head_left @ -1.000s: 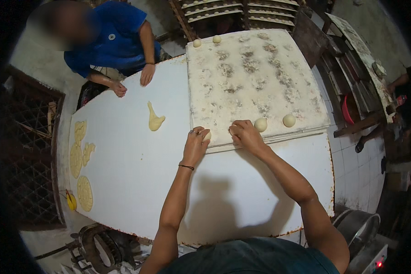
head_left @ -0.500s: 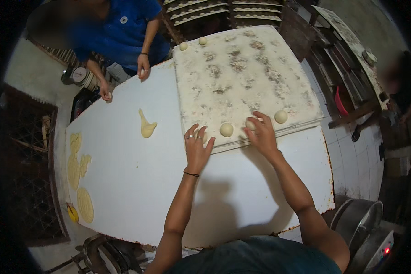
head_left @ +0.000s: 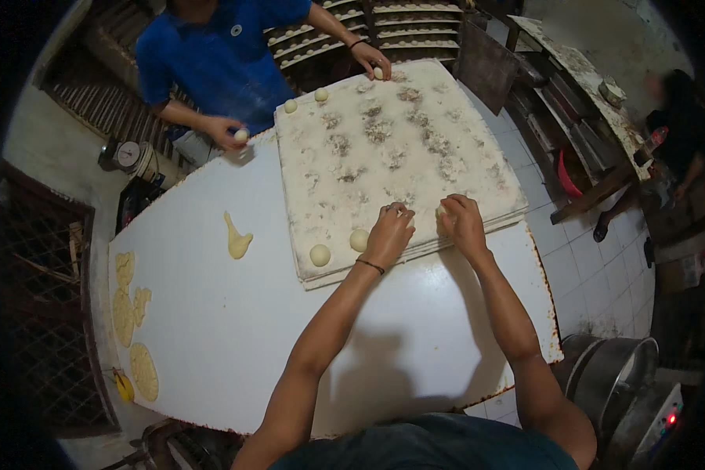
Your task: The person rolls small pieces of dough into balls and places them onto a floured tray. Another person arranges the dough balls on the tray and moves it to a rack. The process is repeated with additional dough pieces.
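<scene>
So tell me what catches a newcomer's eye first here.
The big floured board on the white table, with small dough balls along its near edge. The left hand and right hand press on the board there. Across the table, a person in blue handles more dough.

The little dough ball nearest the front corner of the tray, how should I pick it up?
Take the dough ball from above, fingertips around its round sides. It sits alone on the floured tray, apart from the next ball, so there is room all round. It looks soft, so hold it gently. The left hand is nearest.
</scene>
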Motion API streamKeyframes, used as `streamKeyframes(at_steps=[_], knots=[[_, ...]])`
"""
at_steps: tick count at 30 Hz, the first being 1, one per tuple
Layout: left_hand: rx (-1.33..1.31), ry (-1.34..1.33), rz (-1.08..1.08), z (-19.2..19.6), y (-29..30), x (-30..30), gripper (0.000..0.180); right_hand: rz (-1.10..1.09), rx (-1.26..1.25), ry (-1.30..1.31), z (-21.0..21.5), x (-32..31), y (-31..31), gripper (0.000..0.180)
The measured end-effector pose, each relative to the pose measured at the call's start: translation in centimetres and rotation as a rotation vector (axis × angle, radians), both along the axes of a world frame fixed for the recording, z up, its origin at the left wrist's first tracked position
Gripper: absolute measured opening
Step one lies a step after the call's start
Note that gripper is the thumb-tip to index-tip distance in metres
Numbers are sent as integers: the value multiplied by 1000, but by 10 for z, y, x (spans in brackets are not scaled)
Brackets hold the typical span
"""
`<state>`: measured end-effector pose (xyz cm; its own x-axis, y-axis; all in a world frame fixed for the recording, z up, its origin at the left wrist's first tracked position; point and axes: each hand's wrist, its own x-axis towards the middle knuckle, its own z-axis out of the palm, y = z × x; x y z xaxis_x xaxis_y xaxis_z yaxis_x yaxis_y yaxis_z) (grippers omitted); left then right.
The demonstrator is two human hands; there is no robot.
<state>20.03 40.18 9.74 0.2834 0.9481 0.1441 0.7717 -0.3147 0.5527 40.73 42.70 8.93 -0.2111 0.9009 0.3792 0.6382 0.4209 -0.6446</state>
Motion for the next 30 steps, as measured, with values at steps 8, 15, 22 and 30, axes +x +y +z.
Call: streamKeyframes(at_steps=[8,15,22,30], knots=[[232,-88,137,30,-52,-26,40,-105,81,72,28,-15,-32,36],[-85,-511,389,16,-261,-99,21,114,-101,191,-11,-32,-170,9],[-187,-796,1134,-38,-438,-281,16,596,-681,359,-27,-184,-334,15],[172,-1143,1426,-49,-445,-628,37,501,-719,133,-40,-328,-346,13]])
